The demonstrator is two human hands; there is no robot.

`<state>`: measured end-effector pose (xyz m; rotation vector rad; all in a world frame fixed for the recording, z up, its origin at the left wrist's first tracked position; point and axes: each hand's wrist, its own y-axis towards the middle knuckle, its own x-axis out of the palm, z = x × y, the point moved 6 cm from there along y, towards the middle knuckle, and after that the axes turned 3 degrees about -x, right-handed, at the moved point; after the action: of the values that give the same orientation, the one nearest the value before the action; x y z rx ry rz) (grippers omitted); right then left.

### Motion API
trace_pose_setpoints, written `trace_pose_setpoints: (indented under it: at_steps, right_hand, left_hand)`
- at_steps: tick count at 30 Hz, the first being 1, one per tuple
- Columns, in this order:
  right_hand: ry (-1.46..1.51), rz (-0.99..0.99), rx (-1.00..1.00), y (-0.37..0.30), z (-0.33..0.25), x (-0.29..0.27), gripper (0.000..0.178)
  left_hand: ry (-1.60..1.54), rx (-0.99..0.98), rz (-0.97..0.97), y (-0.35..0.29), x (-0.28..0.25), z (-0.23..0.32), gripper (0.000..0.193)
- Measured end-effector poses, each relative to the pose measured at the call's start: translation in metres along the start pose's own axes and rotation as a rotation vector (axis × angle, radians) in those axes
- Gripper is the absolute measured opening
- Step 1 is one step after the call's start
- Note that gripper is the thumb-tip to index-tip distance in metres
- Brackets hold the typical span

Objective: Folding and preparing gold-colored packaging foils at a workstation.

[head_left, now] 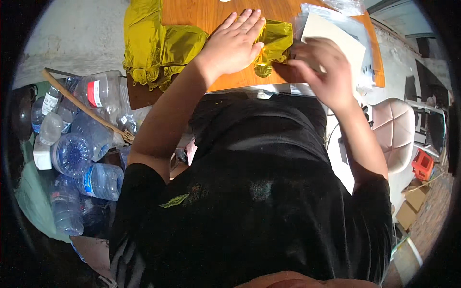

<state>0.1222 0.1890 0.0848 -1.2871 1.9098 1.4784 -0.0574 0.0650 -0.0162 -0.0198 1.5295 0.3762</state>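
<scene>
On the wooden table lies a flat, uninflated gold foil balloon (278, 39). My left hand (234, 43) presses flat on its left side, fingers stretched out and pointing away from me. By the right edge of this foil is my right hand (324, 72), its fingers curled and smeared by motion; whether they touch or hold anything cannot be made out. More gold foil balloons (144, 41) lie in a crumpled pile at the table's left, one part reaching toward my left wrist.
Clear plastic sleeves and a cream sheet (331, 45) lie on the table's right (197, 12). Left of me, several empty plastic bottles (72, 153) are heaped near a curved stick (86, 108). To the right stand a padded pale chair (394, 132) and a red plastic stool (422, 164).
</scene>
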Motion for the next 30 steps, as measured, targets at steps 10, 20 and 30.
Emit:
trace_pose_setpoints:
  at_steps: [10, 20, 30]
  right_hand:
    - [0.012, -0.337, 0.001, 0.026, 0.012, 0.072, 0.032]
    - [-0.009, -0.286, -0.019, 0.023, 0.019, 0.072, 0.023]
    - [0.069, -0.204, -0.077, 0.023, 0.016, 0.07, 0.032]
  left_hand:
    - [-0.119, 0.016, 0.111, 0.001, -0.017, 0.0, 0.064]
    - [-0.389, 0.211, -0.067, -0.012, -0.034, -0.016, 0.048]
    - [-0.369, 0.211, 0.013, -0.022, -0.036, -0.018, 0.042]
